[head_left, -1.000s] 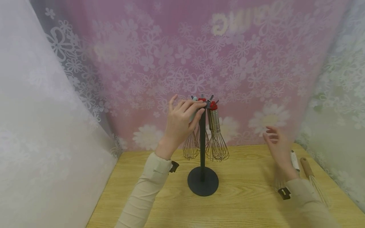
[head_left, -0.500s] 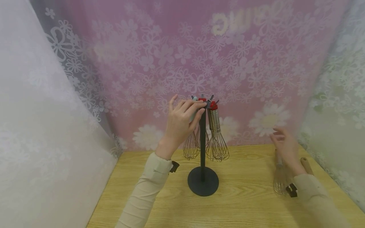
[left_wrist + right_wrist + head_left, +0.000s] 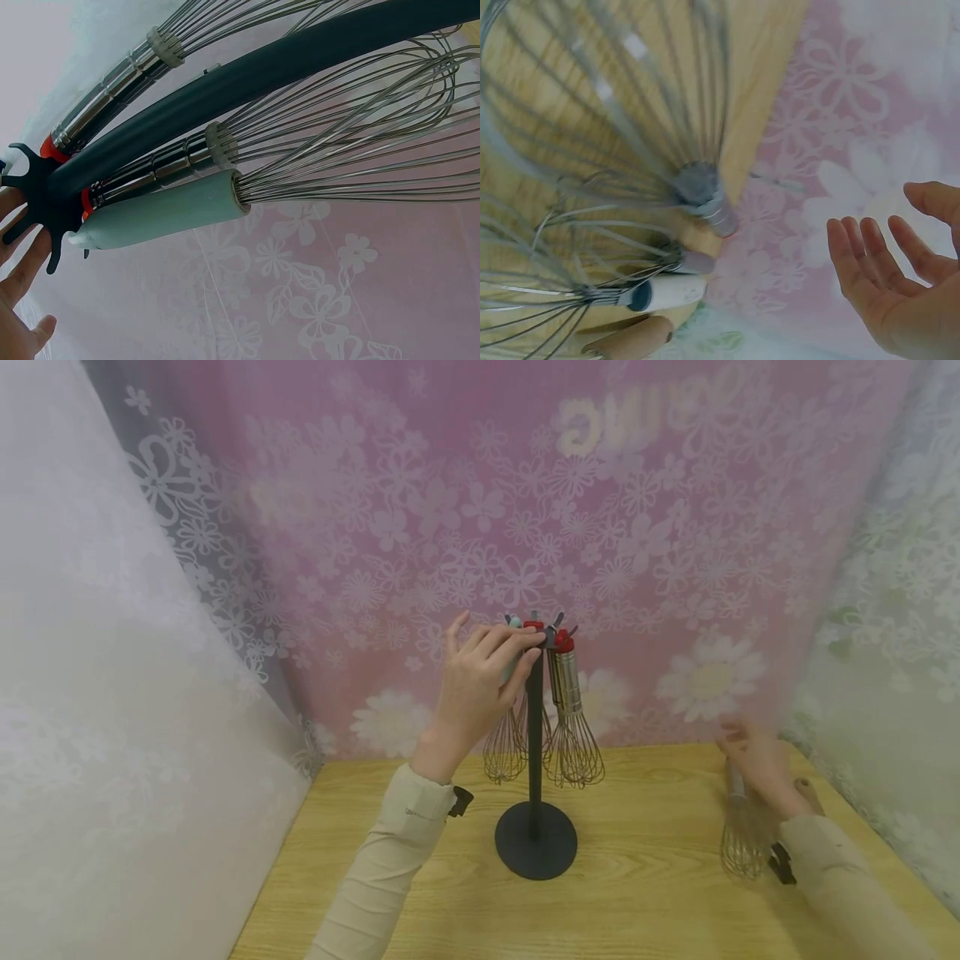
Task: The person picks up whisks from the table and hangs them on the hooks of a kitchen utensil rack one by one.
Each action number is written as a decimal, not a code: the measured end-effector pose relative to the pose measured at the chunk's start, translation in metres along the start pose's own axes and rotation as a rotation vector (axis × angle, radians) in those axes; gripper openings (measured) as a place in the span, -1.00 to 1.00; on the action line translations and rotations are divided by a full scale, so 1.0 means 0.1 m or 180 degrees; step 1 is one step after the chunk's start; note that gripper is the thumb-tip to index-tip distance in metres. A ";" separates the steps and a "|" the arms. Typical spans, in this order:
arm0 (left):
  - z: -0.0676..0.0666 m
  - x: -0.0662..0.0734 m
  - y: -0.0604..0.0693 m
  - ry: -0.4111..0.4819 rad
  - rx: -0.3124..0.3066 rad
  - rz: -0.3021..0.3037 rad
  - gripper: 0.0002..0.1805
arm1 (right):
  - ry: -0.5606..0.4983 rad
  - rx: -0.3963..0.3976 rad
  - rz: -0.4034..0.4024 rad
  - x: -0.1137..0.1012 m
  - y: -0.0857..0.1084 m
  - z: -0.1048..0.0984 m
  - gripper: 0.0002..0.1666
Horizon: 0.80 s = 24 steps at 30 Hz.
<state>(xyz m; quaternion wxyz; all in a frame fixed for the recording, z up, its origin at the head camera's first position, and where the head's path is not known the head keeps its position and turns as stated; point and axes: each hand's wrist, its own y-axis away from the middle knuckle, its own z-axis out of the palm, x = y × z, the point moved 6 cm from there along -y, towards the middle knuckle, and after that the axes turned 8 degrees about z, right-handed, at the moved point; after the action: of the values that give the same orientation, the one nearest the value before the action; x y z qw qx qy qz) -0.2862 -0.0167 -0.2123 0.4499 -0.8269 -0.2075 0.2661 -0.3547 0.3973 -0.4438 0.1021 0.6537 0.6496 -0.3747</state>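
My left hand [image 3: 480, 681] rests on the hooked top of a black whisk stand [image 3: 535, 735], its fingers stretched over the hub. In the left wrist view the thumb stands away from the stand's hub [image 3: 46, 195]. From the hooks hang whisks: a mint-handled whisk [image 3: 161, 210] and steel-handled whisks [image 3: 169, 165] with red ends, one showing at the right [image 3: 573, 743]. My right hand [image 3: 757, 764], slightly blurred, hovers with loose fingers above a steel whisk [image 3: 742, 843] lying on the table. It holds nothing in the right wrist view.
By the right hand lie a white-handled whisk [image 3: 673, 292], a wooden-handled whisk [image 3: 634, 337] and one with a greyish handle [image 3: 697, 262]. The wood-grain table [image 3: 645, 893] ends at a pink flowered curtain [image 3: 435, 552]; a white curtain [image 3: 135, 735] hangs at the left.
My right hand has moved right and down toward the lying whisks, uncovering more of the steel whisk. The left hand keeps its place on the stand.
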 end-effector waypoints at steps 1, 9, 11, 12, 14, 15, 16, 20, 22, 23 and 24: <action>0.00 0.00 0.00 0.0001 0.0001 0.0002 -0.75 | 0.0027 -0.0048 0.0033 0.03 0.00 0.01 -0.53; 0.00 0.00 0.01 -0.0014 0.0025 0.0007 -0.75 | 0.0241 -0.0469 0.0146 0.25 0.00 0.11 -0.55; 0.00 0.00 0.00 -0.0028 0.0023 0.0007 -0.76 | 0.0258 -0.0565 0.0174 0.32 0.00 0.13 -0.53; 0.00 0.00 0.00 -0.0032 0.0026 0.0009 -0.77 | 0.0267 -0.0578 0.0176 0.35 -0.01 0.14 -0.53; 0.00 0.00 0.00 -0.0044 0.0022 0.0013 -0.77 | 0.0323 -0.0635 0.0195 0.42 -0.02 0.16 -0.53; 0.00 0.00 0.00 -0.0049 0.0021 0.0015 -0.77 | 0.0368 -0.0673 0.0211 0.44 -0.03 0.17 -0.53; 0.00 0.00 0.00 -0.0053 0.0019 0.0019 -0.76 | 0.0405 -0.0707 0.0211 0.46 -0.03 0.17 -0.53; 0.00 0.01 -0.01 -0.0060 0.0012 0.0036 -0.73 | 0.0636 -0.0937 0.0253 0.51 -0.03 0.20 -0.50; 0.00 0.01 0.00 -0.0058 0.0015 0.0035 -0.71 | 0.0717 -0.1039 0.0264 0.52 -0.04 0.22 -0.49; 0.00 0.01 -0.01 -0.0056 0.0017 0.0032 -0.70 | 0.0751 -0.1090 0.0276 0.53 -0.04 0.23 -0.47; 0.00 0.01 -0.01 -0.0058 0.0019 0.0029 -0.70 | 0.0778 -0.1115 0.0272 0.53 -0.04 0.23 -0.46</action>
<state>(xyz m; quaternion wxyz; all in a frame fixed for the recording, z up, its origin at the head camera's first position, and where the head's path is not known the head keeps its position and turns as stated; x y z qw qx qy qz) -0.2855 -0.0157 -0.2122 0.4492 -0.8240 -0.2070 0.2763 -0.3737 0.4246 -0.4918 0.1504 0.6935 0.6840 -0.1693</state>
